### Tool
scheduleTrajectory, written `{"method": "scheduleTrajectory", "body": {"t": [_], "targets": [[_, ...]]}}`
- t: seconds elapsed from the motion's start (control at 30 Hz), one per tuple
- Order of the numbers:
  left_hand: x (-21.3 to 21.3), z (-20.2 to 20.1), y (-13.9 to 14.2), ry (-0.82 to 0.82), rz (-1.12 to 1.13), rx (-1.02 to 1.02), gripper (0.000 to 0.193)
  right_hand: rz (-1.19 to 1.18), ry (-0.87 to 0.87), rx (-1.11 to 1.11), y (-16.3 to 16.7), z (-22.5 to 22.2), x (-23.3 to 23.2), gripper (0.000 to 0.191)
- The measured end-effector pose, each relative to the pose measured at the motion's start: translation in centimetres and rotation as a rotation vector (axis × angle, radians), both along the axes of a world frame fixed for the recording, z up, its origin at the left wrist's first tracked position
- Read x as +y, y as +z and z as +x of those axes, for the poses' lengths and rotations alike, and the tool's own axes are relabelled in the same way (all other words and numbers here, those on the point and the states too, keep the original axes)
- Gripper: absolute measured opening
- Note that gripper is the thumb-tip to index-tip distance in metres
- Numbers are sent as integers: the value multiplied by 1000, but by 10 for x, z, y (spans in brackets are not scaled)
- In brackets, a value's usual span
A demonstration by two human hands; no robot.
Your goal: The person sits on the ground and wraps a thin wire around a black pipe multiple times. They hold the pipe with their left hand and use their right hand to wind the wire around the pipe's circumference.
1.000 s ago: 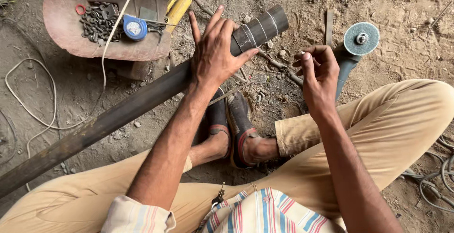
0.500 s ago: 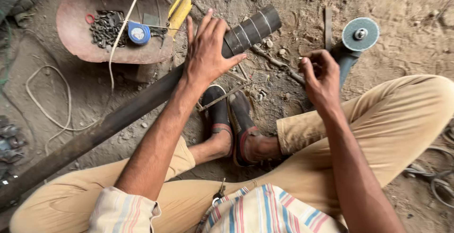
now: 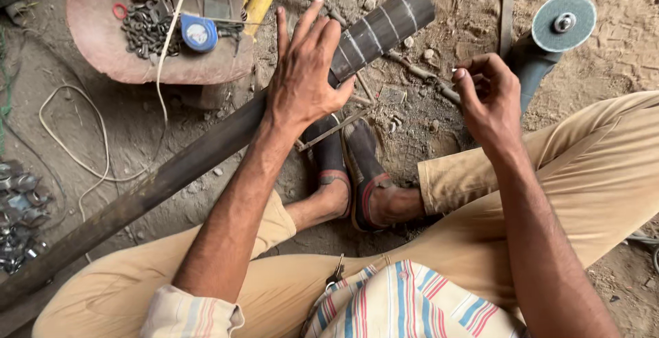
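Left hand (image 3: 302, 77) spread flat on marked pipe (image 3: 206, 149) | right hand (image 3: 489, 101) pinching small marker, type unclear | pipe uncut, angle grinder (image 3: 549, 36) idle.

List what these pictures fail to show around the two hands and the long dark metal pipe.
- Head view: the long dark metal pipe runs off the left edge, so its far end is unseen.
- Whatever the right hand pinches is too small and finger-covered.
- The pipe's surface under the left hand is hidden by the palm.
- The grey-disc angle grinder: its body is partly hidden behind the right hand.
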State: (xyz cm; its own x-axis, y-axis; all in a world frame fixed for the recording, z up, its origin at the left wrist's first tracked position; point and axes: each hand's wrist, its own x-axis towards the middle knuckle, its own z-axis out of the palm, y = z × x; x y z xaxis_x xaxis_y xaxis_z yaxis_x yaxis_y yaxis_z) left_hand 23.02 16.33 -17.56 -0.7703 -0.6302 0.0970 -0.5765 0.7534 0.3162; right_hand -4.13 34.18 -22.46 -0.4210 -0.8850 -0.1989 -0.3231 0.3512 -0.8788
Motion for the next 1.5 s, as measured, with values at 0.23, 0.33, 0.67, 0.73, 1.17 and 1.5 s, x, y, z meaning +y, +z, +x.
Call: {"method": "scheduleTrajectory", "body": {"t": [0.23,0.33,0.67,0.73,1.17,1.5], "targets": [[11,-2,-10,25,-43,60,75,-140,51,-23,-10,-10,8,13],[20,-3,-13,22,-128,72,89,-106,51,-25,-9,-5,11,15],[26,6,-27,39,-248,55,87,-102,46,-14,-2,4,15,16],[28,6,-31,33,-307,44,91,-90,55,14,-4,8,14,17],[29,3,-22,101,-197,-40,83,-102,87,47,-7,16,14,21],[14,11,-11,112,114,114,74,-101,47,41,1,12,14,20]]}}
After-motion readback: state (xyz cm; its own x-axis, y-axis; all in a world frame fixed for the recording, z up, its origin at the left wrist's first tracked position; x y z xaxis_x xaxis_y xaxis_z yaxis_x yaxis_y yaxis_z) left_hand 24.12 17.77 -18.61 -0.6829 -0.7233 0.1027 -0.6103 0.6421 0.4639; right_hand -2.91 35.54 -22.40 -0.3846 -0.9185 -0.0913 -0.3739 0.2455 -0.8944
